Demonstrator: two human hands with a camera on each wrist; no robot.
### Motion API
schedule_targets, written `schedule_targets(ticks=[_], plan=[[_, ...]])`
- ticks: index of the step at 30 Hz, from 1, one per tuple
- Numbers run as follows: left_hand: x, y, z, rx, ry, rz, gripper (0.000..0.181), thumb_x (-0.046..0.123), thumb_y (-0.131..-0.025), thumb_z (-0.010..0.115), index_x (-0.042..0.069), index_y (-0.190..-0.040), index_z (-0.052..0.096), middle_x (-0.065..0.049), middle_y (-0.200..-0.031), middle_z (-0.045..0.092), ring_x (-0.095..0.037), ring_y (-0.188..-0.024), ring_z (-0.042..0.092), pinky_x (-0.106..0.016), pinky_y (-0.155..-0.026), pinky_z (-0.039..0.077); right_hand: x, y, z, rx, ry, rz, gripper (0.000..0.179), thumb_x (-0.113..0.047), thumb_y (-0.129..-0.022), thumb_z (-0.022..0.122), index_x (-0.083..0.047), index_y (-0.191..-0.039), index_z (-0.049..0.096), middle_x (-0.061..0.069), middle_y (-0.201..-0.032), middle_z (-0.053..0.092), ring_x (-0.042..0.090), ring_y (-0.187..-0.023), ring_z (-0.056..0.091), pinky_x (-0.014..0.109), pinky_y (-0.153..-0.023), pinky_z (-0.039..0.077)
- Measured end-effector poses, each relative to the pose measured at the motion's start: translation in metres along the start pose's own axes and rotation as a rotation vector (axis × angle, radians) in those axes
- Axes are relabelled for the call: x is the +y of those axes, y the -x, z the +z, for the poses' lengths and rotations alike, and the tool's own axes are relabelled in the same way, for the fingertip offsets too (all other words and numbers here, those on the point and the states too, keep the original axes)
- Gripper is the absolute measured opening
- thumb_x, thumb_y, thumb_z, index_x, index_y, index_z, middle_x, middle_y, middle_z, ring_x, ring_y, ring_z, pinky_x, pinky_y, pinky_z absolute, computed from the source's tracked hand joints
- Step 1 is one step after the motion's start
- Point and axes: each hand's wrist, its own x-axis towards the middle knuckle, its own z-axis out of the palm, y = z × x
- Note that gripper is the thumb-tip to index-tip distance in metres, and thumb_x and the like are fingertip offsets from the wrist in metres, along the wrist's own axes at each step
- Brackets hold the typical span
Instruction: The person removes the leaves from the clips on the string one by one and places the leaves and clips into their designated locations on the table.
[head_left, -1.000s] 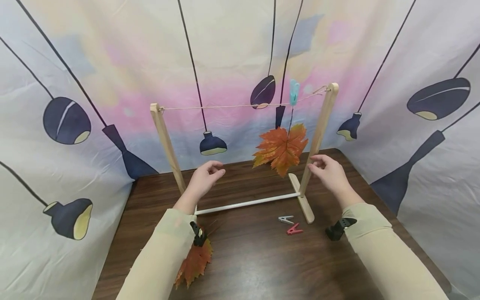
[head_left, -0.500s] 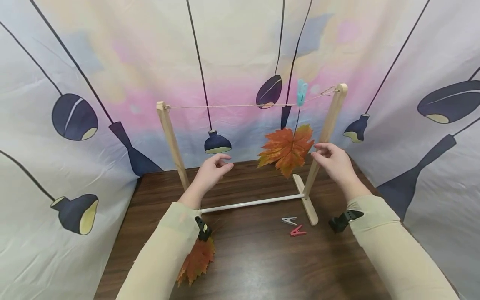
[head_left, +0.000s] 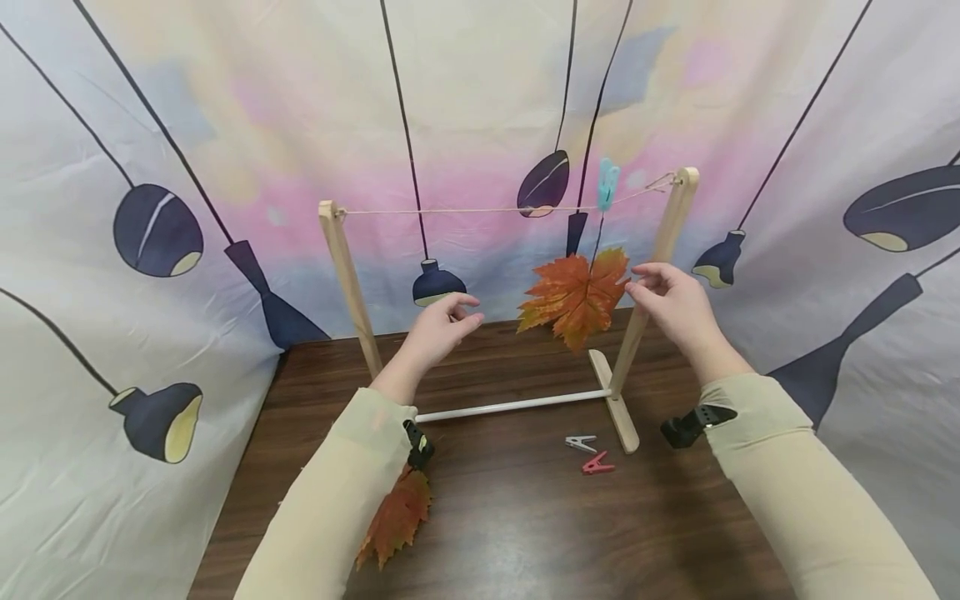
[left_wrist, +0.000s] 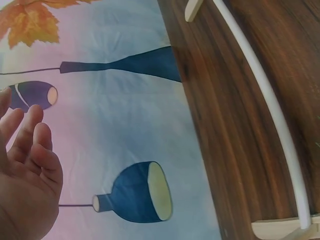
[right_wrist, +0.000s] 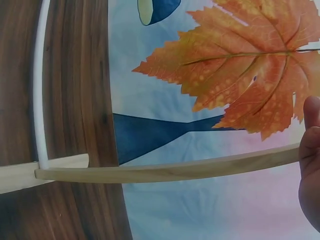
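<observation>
An orange maple leaf [head_left: 576, 296] hangs by its stem from a light blue clothespin [head_left: 608, 185] on the string [head_left: 465, 211] of a wooden rack. My right hand [head_left: 675, 304], fingers loosely bent, is beside the leaf's right edge, in front of the right post [head_left: 671, 221]; its fingertips show at the edge of the right wrist view, near the leaf [right_wrist: 240, 60]. My left hand [head_left: 438, 333] hovers in front of the rack's left half, fingers relaxed and holding nothing. In the left wrist view its fingers [left_wrist: 32, 130] are loosely curled.
A white clothespin [head_left: 581, 443] and a red clothespin [head_left: 597, 464] lie on the wooden table [head_left: 517, 517] near the rack's right foot [head_left: 617, 408]. A second orange leaf [head_left: 397, 517] lies partly under my left forearm. A white rod [head_left: 517, 406] joins the rack's posts low down.
Both hands have risen, the right one coming up beside the hanging leaf and the left shifting right. The head view has shifted slightly. The leaf still hangs from its clothespin.
</observation>
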Motion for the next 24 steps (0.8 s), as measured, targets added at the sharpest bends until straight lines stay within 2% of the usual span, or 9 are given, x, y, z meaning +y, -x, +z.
schedule_targets(ticks=[5, 11, 15, 18, 24], plan=[[0.012, -0.004, 0.0, -0.001, 0.0, 0.03, 0.034, 0.037, -0.092, 0.059, 0.022, -0.122, 0.057, -0.003, -0.093, 0.06, -0.027, -0.074, 0.058, -0.036, -0.061, 0.046, -0.005, -0.002, -0.002, 0.021, -0.023, 0.001, 0.037, -0.027, -0.091, 0.061, -0.004, -0.12, 0.06, 0.002, -0.085, 0.062, 0.011, -0.066, 0.061, 0.022, -0.056, 0.042], [0.027, -0.01, 0.002, -0.011, 0.017, 0.061, 0.035, 0.037, -0.091, 0.06, 0.021, -0.122, 0.057, -0.002, -0.094, 0.061, -0.022, -0.07, 0.058, -0.035, -0.061, 0.047, -0.017, -0.004, -0.01, 0.023, -0.066, -0.002, 0.037, -0.026, -0.091, 0.062, -0.003, -0.12, 0.059, -0.006, -0.082, 0.061, 0.002, -0.062, 0.058, 0.021, -0.053, 0.043], [0.036, -0.013, 0.004, 0.0, 0.022, 0.084, 0.035, 0.037, -0.091, 0.061, 0.022, -0.122, 0.057, -0.001, -0.099, 0.06, -0.021, -0.078, 0.058, -0.036, -0.064, 0.048, -0.027, -0.009, -0.018, 0.038, -0.052, -0.017, 0.038, -0.027, -0.091, 0.062, -0.004, -0.121, 0.059, -0.01, -0.081, 0.059, 0.001, -0.063, 0.059, 0.019, -0.052, 0.043], [0.043, -0.014, 0.003, 0.019, 0.018, 0.089, 0.036, 0.039, -0.091, 0.061, 0.023, -0.123, 0.057, 0.001, -0.102, 0.058, -0.019, -0.085, 0.056, -0.036, -0.068, 0.047, -0.036, -0.014, -0.022, 0.047, -0.041, -0.028, 0.039, -0.028, -0.091, 0.062, -0.005, -0.122, 0.059, -0.008, -0.083, 0.059, 0.0, -0.063, 0.059, 0.019, -0.052, 0.043], [0.055, -0.016, 0.0, 0.006, 0.066, 0.081, 0.039, 0.038, -0.09, 0.061, 0.022, -0.125, 0.055, 0.0, -0.104, 0.057, -0.018, -0.083, 0.058, -0.034, -0.069, 0.05, -0.051, -0.022, -0.031, 0.048, -0.056, -0.028, 0.042, -0.03, -0.091, 0.061, -0.005, -0.125, 0.057, -0.005, -0.086, 0.059, 0.001, -0.064, 0.06, 0.018, -0.053, 0.044]])
